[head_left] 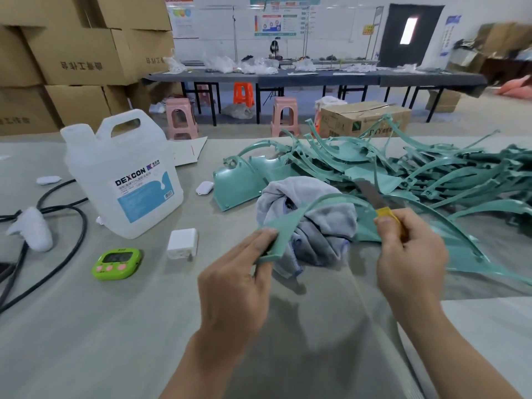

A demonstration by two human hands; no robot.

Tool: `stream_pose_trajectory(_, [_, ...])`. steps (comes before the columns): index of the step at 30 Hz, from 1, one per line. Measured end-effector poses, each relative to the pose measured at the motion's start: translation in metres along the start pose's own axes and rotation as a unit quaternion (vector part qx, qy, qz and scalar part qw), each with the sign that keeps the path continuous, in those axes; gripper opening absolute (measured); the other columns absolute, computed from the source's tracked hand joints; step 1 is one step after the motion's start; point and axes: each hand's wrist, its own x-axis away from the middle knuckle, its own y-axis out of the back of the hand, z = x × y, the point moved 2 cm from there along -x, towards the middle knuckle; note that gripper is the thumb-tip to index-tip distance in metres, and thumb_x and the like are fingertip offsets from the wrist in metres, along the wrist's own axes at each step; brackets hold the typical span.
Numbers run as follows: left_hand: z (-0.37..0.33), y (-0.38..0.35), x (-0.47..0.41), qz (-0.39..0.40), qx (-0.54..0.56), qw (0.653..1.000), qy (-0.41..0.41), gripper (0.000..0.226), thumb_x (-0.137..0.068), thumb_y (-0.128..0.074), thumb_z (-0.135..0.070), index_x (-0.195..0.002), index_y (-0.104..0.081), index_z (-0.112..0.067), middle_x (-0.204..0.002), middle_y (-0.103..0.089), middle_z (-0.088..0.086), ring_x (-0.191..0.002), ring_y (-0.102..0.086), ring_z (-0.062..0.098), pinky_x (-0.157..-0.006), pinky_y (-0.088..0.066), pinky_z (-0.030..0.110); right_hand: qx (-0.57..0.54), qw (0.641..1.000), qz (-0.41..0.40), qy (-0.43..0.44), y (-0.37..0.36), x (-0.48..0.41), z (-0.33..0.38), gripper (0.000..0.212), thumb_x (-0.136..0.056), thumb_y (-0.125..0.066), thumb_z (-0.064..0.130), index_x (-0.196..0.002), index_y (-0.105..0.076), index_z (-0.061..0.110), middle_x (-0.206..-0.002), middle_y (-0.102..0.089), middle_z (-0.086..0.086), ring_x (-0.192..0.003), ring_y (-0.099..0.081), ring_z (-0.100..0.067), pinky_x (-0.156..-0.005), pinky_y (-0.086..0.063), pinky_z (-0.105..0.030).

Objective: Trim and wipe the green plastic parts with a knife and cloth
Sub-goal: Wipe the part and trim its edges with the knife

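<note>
My left hand [236, 283] pinches the near end of a curved green plastic part [325, 201] that arches up over a crumpled grey cloth [316, 226] on the table. My right hand [408, 260] grips a knife [371, 195] by its yellow handle, and the flat metal blade points away and up-left, lying against the part's arch. A large pile of green plastic parts [403, 171] covers the table behind and to the right of my hands.
A white DEXCON jug [123, 174] stands at the left. Near it lie a green timer [118, 263], a white charger block [182, 243] and black cables [57, 249]. Cardboard boxes [74, 53] are stacked at the back left. Stools and a long table stand beyond.
</note>
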Motion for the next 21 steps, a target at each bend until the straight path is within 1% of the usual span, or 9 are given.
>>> stream_pose_trajectory(2, [-0.003, -0.009, 0.006, 0.007, -0.009, 1.000, -0.009, 0.039, -0.079, -0.071, -0.010, -0.117, -0.076, -0.018, -0.120, -0.067, -0.015, -0.113, -0.062, -0.002, -0.098, -0.043, 0.006, -0.052, 0.997, 0.065, 0.001, -0.009, 0.006, 0.005, 0.029, -0.100, -0.056, 0.032, -0.075, -0.056, 0.018, -0.064, -0.053, -0.004, -0.058, -0.044, -0.014, -0.052, -0.032, -0.026])
stream_pose_trajectory(4, [-0.006, -0.015, 0.010, 0.017, -0.008, 1.000, -0.006, 0.038, -0.079, -0.073, -0.012, -0.116, -0.076, -0.017, -0.119, -0.069, -0.012, -0.111, -0.063, 0.001, -0.094, -0.044, 0.007, -0.059, 0.990, 0.131, 0.013, -0.019, 0.014, 0.008, 0.032, -0.102, -0.057, 0.027, -0.071, -0.057, 0.018, -0.063, -0.056, -0.004, -0.059, -0.048, -0.017, -0.057, -0.037, -0.030])
stream_pose_trajectory(6, [-0.006, -0.017, 0.012, 0.032, -0.001, 0.999, 0.001, 0.036, -0.080, -0.073, -0.015, -0.116, -0.077, -0.017, -0.117, -0.073, -0.008, -0.109, -0.064, 0.002, -0.089, -0.045, 0.008, -0.047, 0.985, 0.163, 0.025, -0.028, 0.020, 0.008, 0.035, -0.102, -0.058, 0.022, -0.068, -0.056, 0.017, -0.060, -0.055, -0.001, -0.055, -0.046, -0.014, -0.055, -0.036, -0.028])
stream_pose_trajectory(8, [-0.005, -0.017, 0.012, 0.044, 0.006, 0.999, 0.000, 0.036, -0.081, -0.072, -0.015, -0.117, -0.077, -0.017, -0.117, -0.073, -0.009, -0.111, -0.062, -0.002, -0.091, -0.044, 0.005, -0.031, 0.985, 0.166, 0.030, -0.033, 0.021, 0.005, 0.038, -0.102, -0.059, 0.019, -0.064, -0.054, 0.017, -0.054, -0.052, 0.007, -0.051, -0.043, -0.008, -0.050, -0.032, -0.021])
stream_pose_trajectory(11, [-0.004, -0.016, 0.013, 0.044, 0.018, 0.999, 0.009, 0.035, -0.081, -0.072, -0.015, -0.116, -0.077, -0.018, -0.116, -0.070, -0.015, -0.110, -0.056, -0.014, -0.094, -0.041, 0.000, -0.001, 0.987, 0.163, 0.009, -0.035, 0.017, -0.002, 0.042, -0.103, -0.058, 0.025, -0.062, -0.053, 0.016, -0.052, -0.052, 0.010, -0.051, -0.045, -0.009, -0.052, -0.034, -0.022])
stream_pose_trajectory(14, [-0.002, -0.016, 0.013, 0.040, 0.029, 0.999, 0.017, 0.035, -0.082, -0.071, -0.017, -0.116, -0.077, -0.021, -0.115, -0.064, -0.024, -0.108, -0.052, -0.024, -0.091, -0.040, -0.001, 0.050, 0.987, 0.148, -0.036, -0.033, 0.009, -0.012, 0.042, -0.102, -0.053, 0.030, -0.063, -0.053, 0.014, -0.056, -0.058, 0.002, -0.060, -0.053, -0.017, -0.061, -0.041, -0.035])
stream_pose_trajectory(16, [-0.002, -0.017, 0.014, 0.045, 0.037, 0.998, 0.019, 0.035, -0.082, -0.071, -0.017, -0.116, -0.077, -0.023, -0.116, -0.062, -0.029, -0.106, -0.049, -0.030, -0.090, -0.040, -0.002, 0.085, 0.986, 0.126, -0.066, -0.031, 0.001, -0.018, 0.042, -0.100, -0.052, 0.029, -0.064, -0.053, 0.008, -0.055, -0.057, -0.005, -0.064, -0.054, -0.029, -0.060, -0.039, -0.037])
stream_pose_trajectory(18, [-0.002, -0.016, 0.014, 0.046, 0.045, 0.997, 0.033, 0.034, -0.084, -0.070, -0.019, -0.117, -0.076, -0.028, -0.114, -0.064, -0.034, -0.098, -0.052, -0.031, -0.085, -0.039, -0.004, 0.113, 0.983, 0.106, -0.097, -0.027, -0.007, -0.026, 0.041, -0.100, -0.051, 0.027, -0.066, -0.053, 0.003, -0.056, -0.055, -0.011, -0.064, -0.051, -0.037, -0.057, -0.034, -0.040])
stream_pose_trajectory(21, [-0.004, -0.013, 0.012, 0.033, 0.046, 0.997, 0.057, 0.036, -0.089, -0.061, -0.033, -0.125, -0.066, -0.034, -0.120, -0.064, -0.028, -0.082, -0.056, -0.028, -0.076, -0.036, -0.006, 0.148, 0.976, 0.088, -0.137, -0.020, -0.015, -0.038, 0.043, -0.099, -0.052, 0.025, -0.065, -0.055, -0.001, -0.058, -0.057, -0.016, -0.059, -0.049, -0.032, -0.053, -0.029, -0.038])
